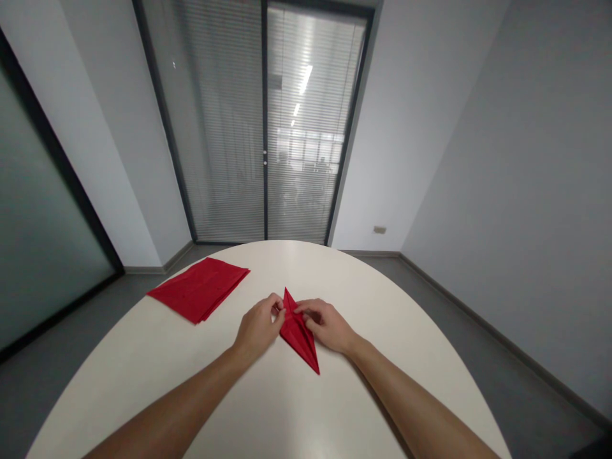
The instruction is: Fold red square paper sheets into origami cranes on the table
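The left hand grasps the folded red paper by its upper left edge, thumb and forefinger closed on it in a pinch. The right hand is at the opposite edge with its fingers bent and its thumb and forefinger touching the upper right side; I cannot tell whether they pinch a layer or only press on it. The paper is a narrow, long diamond, one tip toward the far edge of the surface and the other toward the near side, slightly to the right. Creases run lengthwise down it, and the fingers cover part of both upper sides.

It lies on the white table, midway between the left and right edges. Both forearms reach in over the near part, hiding strips of the tabletop. To the left, well apart from the left hand, a stack of red sheets lies flat near the far left edge, one corner reaching that edge; its sheets are slightly out of line along the right side.

Past the far edge stands a glazed partition with blinds. A small wall plate sits low on the wall to its right. Grey floor shows beyond the right edge, and a frosted glass panel stands beyond the left edge.
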Demonstrator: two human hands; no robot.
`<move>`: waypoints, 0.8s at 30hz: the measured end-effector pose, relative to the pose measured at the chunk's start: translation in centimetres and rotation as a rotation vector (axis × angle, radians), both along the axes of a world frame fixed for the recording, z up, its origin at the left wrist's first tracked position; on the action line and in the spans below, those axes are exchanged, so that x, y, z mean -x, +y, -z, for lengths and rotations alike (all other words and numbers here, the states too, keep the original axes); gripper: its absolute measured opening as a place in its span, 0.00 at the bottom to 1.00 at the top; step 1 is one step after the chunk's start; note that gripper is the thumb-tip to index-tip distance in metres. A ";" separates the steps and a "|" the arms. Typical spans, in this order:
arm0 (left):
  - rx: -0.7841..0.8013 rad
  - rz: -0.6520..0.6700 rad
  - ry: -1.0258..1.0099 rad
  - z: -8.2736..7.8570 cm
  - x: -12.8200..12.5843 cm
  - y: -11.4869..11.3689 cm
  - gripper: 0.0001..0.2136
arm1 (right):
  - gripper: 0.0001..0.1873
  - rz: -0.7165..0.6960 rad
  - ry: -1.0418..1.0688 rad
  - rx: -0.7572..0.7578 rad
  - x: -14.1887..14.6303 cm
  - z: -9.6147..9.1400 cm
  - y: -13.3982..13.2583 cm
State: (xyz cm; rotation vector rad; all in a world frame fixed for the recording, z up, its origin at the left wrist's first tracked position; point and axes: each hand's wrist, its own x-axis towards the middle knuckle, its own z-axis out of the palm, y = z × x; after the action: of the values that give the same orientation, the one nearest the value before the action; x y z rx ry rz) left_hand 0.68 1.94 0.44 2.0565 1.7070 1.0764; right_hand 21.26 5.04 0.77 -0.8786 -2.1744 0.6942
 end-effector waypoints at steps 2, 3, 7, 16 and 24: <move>0.003 0.010 0.006 -0.1 0.0 -0.1 0.03 | 0.17 0.016 -0.022 -0.001 0.0 0.1 0.0; 0.007 0.014 0.005 -0.1 0.0 -0.1 0.03 | 0.17 0.019 -0.033 -0.004 0.0 0.1 0.1; -0.063 0.038 0.039 0.0 0.0 0.0 0.05 | 0.18 0.026 -0.060 -0.005 0.0 0.3 0.1; -0.238 0.285 0.197 0.5 0.2 0.1 0.12 | 0.17 0.040 -0.064 -0.077 0.0 0.7 0.4; -0.054 0.315 0.299 1.0 0.0 -0.2 0.19 | 0.17 0.098 -0.155 -0.152 -0.3 0.6 0.3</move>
State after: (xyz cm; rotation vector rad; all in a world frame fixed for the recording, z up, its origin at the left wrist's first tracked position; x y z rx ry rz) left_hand 0.64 1.72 -0.55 2.5181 1.4142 0.7543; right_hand 21.58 5.30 0.13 -0.9787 -2.2689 0.4188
